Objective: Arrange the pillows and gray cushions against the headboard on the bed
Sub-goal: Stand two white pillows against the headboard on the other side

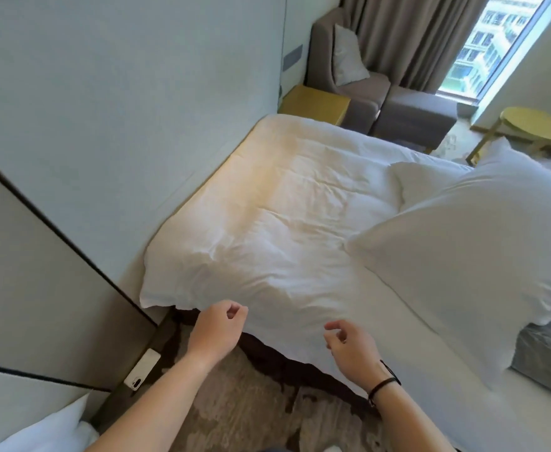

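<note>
Counts, head view only:

Hands: 2, left hand (pixel 217 331) & right hand (pixel 352 345), both empty w/ fingers loosely curled.

White pillows on the bed (pixel 300 256): 2, big pillow (pixel 469 272) at right & a second pillow (pixel 430 181) behind it, partly hidden.

Gray cushion (pixel 548 350): 1 seen, under the big pillow at the right edge.

White bedding corner (pixel 55 429): 1, bottom left; can't tell what it is.

Armchair (pixel 342 83): 1, w/ 1 light cushion (pixel 349 55) on it. Footstool (pixel 414 122): 1.

Tables: 2, square side table (pixel 316 102) & round table (pixel 538 125).

Phone (pixel 142 369): 1, on the floor. Wristband (pixel 383 384): 1, on right wrist. Curtain (pixel 408 34): 1. Window (pixel 489 40): 1.
</note>
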Action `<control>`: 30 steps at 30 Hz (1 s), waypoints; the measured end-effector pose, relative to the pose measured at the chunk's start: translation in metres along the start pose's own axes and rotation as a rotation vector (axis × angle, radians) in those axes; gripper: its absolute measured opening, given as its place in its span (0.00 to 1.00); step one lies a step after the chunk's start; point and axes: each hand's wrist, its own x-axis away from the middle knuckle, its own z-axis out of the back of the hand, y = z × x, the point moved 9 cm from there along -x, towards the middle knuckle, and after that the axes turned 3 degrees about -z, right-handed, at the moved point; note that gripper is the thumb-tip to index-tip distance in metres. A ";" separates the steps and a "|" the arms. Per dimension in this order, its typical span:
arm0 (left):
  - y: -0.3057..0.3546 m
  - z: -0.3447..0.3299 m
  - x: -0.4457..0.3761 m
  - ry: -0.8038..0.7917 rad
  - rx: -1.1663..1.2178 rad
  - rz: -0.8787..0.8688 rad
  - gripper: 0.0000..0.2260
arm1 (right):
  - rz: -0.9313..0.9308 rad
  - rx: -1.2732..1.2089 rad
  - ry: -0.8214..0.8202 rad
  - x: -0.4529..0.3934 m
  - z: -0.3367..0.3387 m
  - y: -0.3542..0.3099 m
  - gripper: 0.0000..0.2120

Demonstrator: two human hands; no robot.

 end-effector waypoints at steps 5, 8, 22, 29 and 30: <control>0.097 -0.094 -0.011 -0.073 -0.060 -0.083 0.14 | -0.065 -0.157 0.122 -0.018 0.098 0.091 0.02; 0.149 -0.135 -0.016 -0.109 -0.066 -0.131 0.14 | -0.128 -0.220 0.161 -0.020 0.136 0.134 0.02; 0.259 -0.277 -0.108 -0.341 -0.013 -0.179 0.10 | -0.397 -0.342 0.405 -0.040 0.263 0.228 0.08; 0.346 -0.358 -0.136 -0.479 0.037 -0.275 0.05 | -0.511 -0.380 0.605 -0.048 0.362 0.268 0.11; 0.353 -0.365 -0.138 -0.484 0.031 -0.285 0.04 | -0.524 -0.412 0.607 -0.055 0.368 0.275 0.12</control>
